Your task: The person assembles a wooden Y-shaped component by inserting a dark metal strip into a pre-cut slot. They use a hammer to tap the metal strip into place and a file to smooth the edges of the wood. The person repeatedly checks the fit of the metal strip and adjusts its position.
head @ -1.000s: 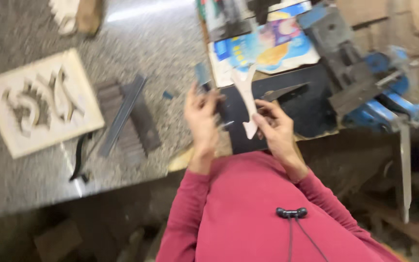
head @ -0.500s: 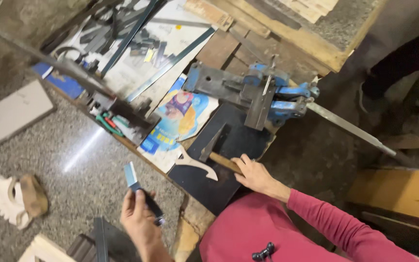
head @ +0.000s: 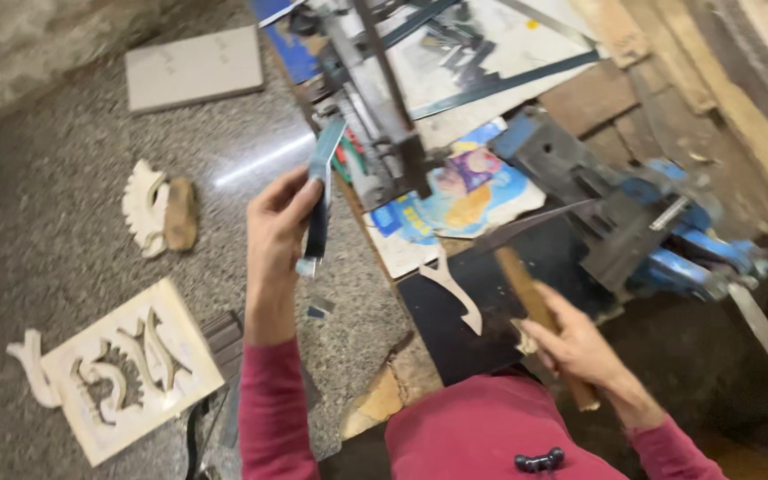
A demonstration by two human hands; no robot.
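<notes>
- One left hand (head: 279, 233) is in the middle of the frame. Its fingers (head: 306, 194) are pinching a thin metal strip (head: 320, 200), dark with a blue-grey top, held up and down just left of the table edge.
- One right hand (head: 571, 342) is at the lower right. Its fingers are curled tight around the brown wooden handle of one hammer (head: 526, 284). The dark metal head points up and right.
- One flat black sheet (head: 455, 329) lies on the table (head: 606, 89) under the hammer. One pale, curvy cut-out piece (head: 452, 286) lies on it.
- One blue metal vise (head: 660, 231) sits at the right.
- One bright paper (head: 460, 196) with blue, yellow and purple colours lies in the middle, torn at the edges.
- On the grey speckled floor at the left: one pale carved panel (head: 117, 378) with curly holes, one small carved piece (head: 157, 213), and one plain flat square board (head: 193, 67) at the top.
</notes>
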